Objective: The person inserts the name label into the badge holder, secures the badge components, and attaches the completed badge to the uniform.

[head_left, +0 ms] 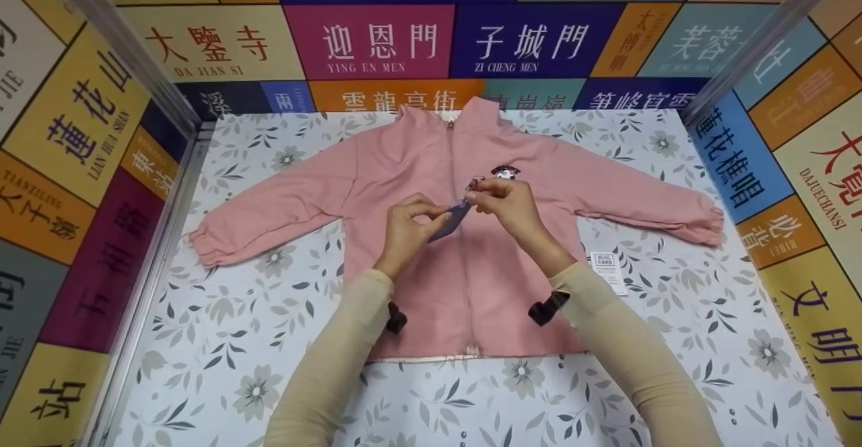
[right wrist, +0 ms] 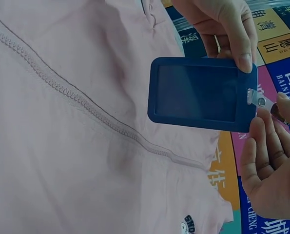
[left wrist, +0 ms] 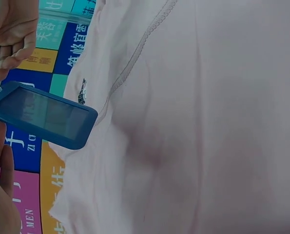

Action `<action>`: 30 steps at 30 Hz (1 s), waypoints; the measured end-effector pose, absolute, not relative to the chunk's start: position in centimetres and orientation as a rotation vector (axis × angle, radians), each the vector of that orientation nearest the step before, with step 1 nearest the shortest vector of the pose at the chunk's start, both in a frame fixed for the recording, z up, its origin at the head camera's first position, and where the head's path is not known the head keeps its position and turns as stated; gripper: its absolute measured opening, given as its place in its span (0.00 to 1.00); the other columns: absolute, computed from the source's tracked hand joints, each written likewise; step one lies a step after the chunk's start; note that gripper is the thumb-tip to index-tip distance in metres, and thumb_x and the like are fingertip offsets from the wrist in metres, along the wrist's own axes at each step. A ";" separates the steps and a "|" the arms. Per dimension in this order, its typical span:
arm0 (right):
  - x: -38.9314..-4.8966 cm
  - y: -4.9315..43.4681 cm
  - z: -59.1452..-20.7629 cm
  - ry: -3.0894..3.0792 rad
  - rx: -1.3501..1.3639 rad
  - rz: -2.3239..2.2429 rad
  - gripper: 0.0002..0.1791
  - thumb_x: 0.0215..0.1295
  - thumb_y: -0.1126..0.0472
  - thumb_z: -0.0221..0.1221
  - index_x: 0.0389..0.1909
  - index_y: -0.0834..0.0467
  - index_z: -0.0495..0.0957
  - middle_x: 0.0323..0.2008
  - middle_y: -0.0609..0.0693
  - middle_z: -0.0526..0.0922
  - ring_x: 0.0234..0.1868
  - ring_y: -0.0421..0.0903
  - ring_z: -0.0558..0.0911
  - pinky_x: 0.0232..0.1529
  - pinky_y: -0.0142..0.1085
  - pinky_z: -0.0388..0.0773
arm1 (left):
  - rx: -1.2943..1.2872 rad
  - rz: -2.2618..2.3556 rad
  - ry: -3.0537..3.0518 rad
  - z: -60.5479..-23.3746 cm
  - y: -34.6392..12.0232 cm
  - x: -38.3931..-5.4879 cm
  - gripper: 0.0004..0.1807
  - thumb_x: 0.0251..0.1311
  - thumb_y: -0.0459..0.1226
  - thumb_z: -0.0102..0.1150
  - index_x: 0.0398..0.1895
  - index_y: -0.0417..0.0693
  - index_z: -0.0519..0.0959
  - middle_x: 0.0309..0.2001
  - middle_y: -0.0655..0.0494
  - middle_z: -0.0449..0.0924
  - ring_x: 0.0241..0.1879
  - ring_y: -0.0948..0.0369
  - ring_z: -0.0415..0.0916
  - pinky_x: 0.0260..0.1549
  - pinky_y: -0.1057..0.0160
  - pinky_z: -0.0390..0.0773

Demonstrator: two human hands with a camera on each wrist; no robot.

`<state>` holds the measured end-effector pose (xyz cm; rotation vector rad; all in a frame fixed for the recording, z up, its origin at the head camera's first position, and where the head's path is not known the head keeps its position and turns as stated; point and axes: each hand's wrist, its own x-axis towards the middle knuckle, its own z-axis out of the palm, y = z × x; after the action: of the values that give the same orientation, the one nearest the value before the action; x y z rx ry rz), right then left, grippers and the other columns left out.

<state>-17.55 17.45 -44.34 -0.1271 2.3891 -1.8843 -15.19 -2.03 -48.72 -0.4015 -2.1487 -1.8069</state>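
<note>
A blue badge holder [right wrist: 198, 95] with a clear window is held above a pink zip-up jacket [head_left: 404, 258] spread out on the table. My left hand [head_left: 412, 228] pinches the holder near one end between thumb and fingers. At that end, my right hand [head_left: 508, 208] grips the small clip with its clear strap [right wrist: 256, 99]; the fingers partly cover the clip. In the left wrist view, the badge holder [left wrist: 45, 114] appears tilted, with its window towards the camera. The jacket's zipper [head_left: 460, 245] is closed, and both sleeves stretch outward.
A white printed card [head_left: 607, 273] lies on the floral tabletop [head_left: 256, 339], to the right of the jacket. A small cartoon patch [head_left: 505, 172] sits on the jacket's chest beyond my right hand. Colourful lettered panels [head_left: 384, 40] wall the table's back and sides.
</note>
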 end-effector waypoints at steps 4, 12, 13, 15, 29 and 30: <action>-18.0 17.4 -44.9 2.396 -0.128 -1.884 0.14 0.61 0.61 0.68 0.42 0.67 0.85 0.30 0.43 0.87 0.31 0.43 0.84 0.37 0.30 0.82 | -0.429 -1.802 -2.132 -50.0 -1.9 -15.6 0.05 0.50 0.28 0.73 0.31 0.38 0.89 0.26 0.44 0.83 0.28 0.53 0.79 0.33 0.74 0.74; -19.0 17.5 -47.0 2.430 -0.121 -1.901 0.15 0.58 0.57 0.70 0.38 0.65 0.85 0.27 0.41 0.86 0.28 0.39 0.83 0.34 0.29 0.81 | -0.436 -1.844 -2.097 -52.5 -2.2 -16.9 0.05 0.51 0.36 0.75 0.32 0.49 0.90 0.28 0.54 0.86 0.30 0.64 0.80 0.34 0.56 0.82; -18.9 17.5 -47.0 2.439 -0.117 -1.894 0.14 0.58 0.57 0.70 0.38 0.64 0.85 0.26 0.41 0.86 0.28 0.40 0.83 0.34 0.29 0.81 | -0.430 -1.847 -2.099 -52.5 -2.2 -16.9 0.05 0.50 0.36 0.75 0.32 0.49 0.90 0.28 0.54 0.86 0.30 0.64 0.80 0.35 0.57 0.82; -18.9 17.4 -46.9 2.450 -0.110 -1.890 0.13 0.58 0.57 0.69 0.37 0.63 0.85 0.26 0.40 0.86 0.27 0.40 0.83 0.32 0.29 0.80 | -0.417 -1.848 -2.108 -52.5 -2.2 -16.9 0.05 0.50 0.36 0.75 0.31 0.49 0.90 0.28 0.54 0.86 0.30 0.64 0.81 0.35 0.60 0.82; -19.4 17.6 -46.6 2.437 -0.164 -1.881 0.12 0.60 0.59 0.68 0.39 0.64 0.85 0.27 0.40 0.87 0.30 0.43 0.85 0.32 0.28 0.78 | -0.380 -1.862 -2.134 -51.0 -2.1 -16.5 0.09 0.49 0.29 0.74 0.35 0.35 0.87 0.31 0.41 0.85 0.33 0.49 0.82 0.39 0.46 0.82; -19.5 17.6 -46.6 2.433 -0.171 -1.883 0.12 0.60 0.60 0.68 0.40 0.65 0.85 0.27 0.39 0.86 0.30 0.42 0.84 0.32 0.28 0.78 | -0.380 -1.865 -2.134 -50.6 -2.1 -16.4 0.09 0.49 0.28 0.73 0.35 0.34 0.87 0.31 0.40 0.85 0.33 0.50 0.82 0.39 0.49 0.82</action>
<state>-19.48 17.62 -46.58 -0.1707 2.4327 -1.8833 -16.38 -2.13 -50.57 -0.3795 -2.1338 -1.8647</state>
